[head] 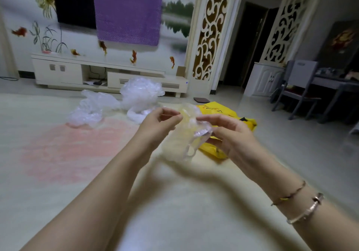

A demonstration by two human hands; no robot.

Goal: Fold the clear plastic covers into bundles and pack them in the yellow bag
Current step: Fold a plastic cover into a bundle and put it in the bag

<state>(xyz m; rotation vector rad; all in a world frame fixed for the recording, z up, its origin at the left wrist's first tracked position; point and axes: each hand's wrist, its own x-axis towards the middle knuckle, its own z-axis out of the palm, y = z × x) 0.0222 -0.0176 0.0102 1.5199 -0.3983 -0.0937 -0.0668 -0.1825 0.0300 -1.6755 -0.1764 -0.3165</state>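
A clear plastic cover (184,134) hangs crumpled in the air between my two hands, above the pale carpet. My left hand (159,122) pinches its upper edge with curled fingers. My right hand (229,132) grips the cover's right side, a bunched part showing by the thumb. Behind and under my right hand the yellow bag (223,112) lies flat on the floor, partly hidden. Further back sits a pile of loose clear plastic covers (139,95), with another crumpled cover (91,107) to its left.
A pale carpet (77,149) with a pink patch covers the floor in front of me. A low white TV cabinet (77,72) runs along the back wall. A grey chair (299,89) and desk stand at the right. A small dark flat object (202,100) lies near the bag.
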